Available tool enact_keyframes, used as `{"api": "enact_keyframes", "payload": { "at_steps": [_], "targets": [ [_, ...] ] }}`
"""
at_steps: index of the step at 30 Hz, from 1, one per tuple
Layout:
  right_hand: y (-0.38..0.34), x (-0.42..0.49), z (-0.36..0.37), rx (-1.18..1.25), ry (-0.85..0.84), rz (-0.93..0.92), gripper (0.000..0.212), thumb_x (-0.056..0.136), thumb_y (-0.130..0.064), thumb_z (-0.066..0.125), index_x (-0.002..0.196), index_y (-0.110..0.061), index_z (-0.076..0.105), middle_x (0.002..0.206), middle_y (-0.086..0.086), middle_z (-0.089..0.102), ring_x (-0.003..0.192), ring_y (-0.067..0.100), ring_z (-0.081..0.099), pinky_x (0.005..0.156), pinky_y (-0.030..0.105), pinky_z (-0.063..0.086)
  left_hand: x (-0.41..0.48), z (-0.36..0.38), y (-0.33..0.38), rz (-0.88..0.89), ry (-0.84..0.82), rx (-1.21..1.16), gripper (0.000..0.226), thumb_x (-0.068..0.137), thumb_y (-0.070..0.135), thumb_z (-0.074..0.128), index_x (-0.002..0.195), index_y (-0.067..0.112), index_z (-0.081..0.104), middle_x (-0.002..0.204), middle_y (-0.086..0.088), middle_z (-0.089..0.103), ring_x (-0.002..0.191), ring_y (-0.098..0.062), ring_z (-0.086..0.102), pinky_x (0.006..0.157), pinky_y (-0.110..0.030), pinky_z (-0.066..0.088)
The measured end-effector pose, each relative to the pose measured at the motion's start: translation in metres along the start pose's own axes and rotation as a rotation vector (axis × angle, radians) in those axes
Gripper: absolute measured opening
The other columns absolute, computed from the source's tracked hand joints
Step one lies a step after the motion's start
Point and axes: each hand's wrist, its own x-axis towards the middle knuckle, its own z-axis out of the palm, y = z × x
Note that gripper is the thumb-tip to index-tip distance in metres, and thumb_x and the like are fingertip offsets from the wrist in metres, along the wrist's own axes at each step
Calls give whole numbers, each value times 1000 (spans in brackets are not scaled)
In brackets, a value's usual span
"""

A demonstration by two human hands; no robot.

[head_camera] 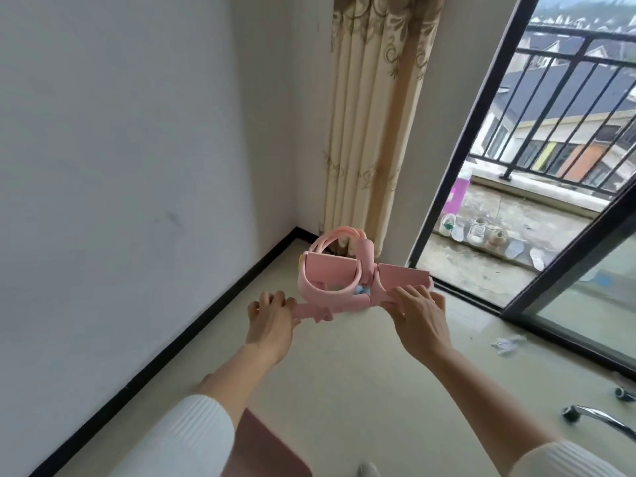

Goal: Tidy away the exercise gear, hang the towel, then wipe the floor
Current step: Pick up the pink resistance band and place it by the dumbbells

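The left hand (272,321) and right hand (418,313) had fingers (409,293) clamped on the pink exerciser (330,273), held between them above the floor (344,390), so tidying seemed unfinished, hanging and wiping apparently left.

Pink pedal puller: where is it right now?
Head view, centre: the pink pedal puller is held by the left hand and right hand, near the room corner, before the curtain.

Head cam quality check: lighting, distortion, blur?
Head view: daylight floods in through the black-framed glass balcony door, no harsh shadows; wide-angle lens slants its frame and the beige patterned curtain; pink plastic pedal exerciser, left hand and right hand look slightly soft.
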Motion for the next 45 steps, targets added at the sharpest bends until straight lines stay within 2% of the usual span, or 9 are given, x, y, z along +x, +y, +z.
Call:
{"api": "enact_keyframes", "payload": {
  "at_steps": [4, 11, 20, 28, 31, 34, 41, 43, 45],
  "targets": [
    [19, 91, 46, 9, -56, 23, 9, 87, -26, 65, 82, -19, 62, 84, -4, 58, 91, 26, 54, 75, 37, 32, 100, 21, -9, -16, -35, 2, 29, 98, 34, 41, 119, 19, 51, 120, -2, 48, 115, -23, 33, 95, -37, 26],
    [63, 270, 134, 36, -189, 40, 23, 93, -31, 55, 113, -29, 67, 116, -1, 47, 113, 22, 39, 96, 34, 28, 292, 59, -20, -96, -140, -1, 23, 98, 32, 38, 110, 18, 51, 115, -4, 50, 111, -23, 36, 91, -36, 30],
    [73, 420, 199, 67, -298, 100, 21, 89, -29, 60, 108, -29, 69, 115, -1, 47, 112, 24, 40, 101, 37, 28, 462, 65, -55, -61, -290, 59, 29, 98, 35, 37, 117, 19, 51, 122, -5, 49, 116, -24, 36, 94, -36, 31],
    [73, 503, 321, 109, -296, 384, 17, 87, -24, 64, 102, -26, 72, 110, 2, 53, 106, 30, 47, 87, 37, 34, 617, 114, -118, 141, -459, 193, 23, 97, 27, 43, 117, 20, 51, 125, -4, 47, 118, -23, 35, 98, -36, 29],
    [71, 516, 379, 93, -357, 483, 20, 88, -26, 61, 107, -26, 70, 115, 1, 53, 108, 28, 48, 89, 37, 35, 663, 150, -140, 207, -530, 265, 26, 98, 30, 39, 120, 21, 50, 126, -4, 45, 119, -24, 35, 98, -36, 30],
    [72, 524, 439, 102, -376, 573, 15, 83, -27, 68, 98, -24, 71, 108, 2, 57, 102, 31, 52, 89, 42, 40, 698, 199, -155, 224, -594, 296, 26, 98, 29, 38, 120, 22, 51, 126, -3, 46, 120, -24, 34, 98, -37, 29],
    [113, 501, 597, 76, -368, 680, 20, 65, -25, 83, 78, -28, 69, 90, -1, 59, 81, 25, 58, 66, 35, 46, 742, 365, -181, 257, -602, 357, 28, 96, 26, 42, 124, 28, 49, 128, 1, 45, 124, -22, 31, 101, -40, 18],
    [134, 489, 647, 91, -371, 701, 14, 72, -25, 78, 82, -27, 69, 95, -1, 58, 86, 26, 57, 69, 36, 42, 749, 420, -191, 263, -555, 334, 25, 89, 29, 57, 114, 28, 57, 118, -1, 52, 116, -24, 40, 95, -41, 22],
    [151, 481, 693, 85, -350, 701, 11, 77, -25, 74, 87, -26, 70, 98, 0, 57, 90, 27, 54, 72, 37, 40, 760, 475, -199, 318, -493, 285, 33, 58, 24, 86, 86, 24, 68, 89, -4, 61, 90, -27, 54, 79, -41, 29]
  ]
}}
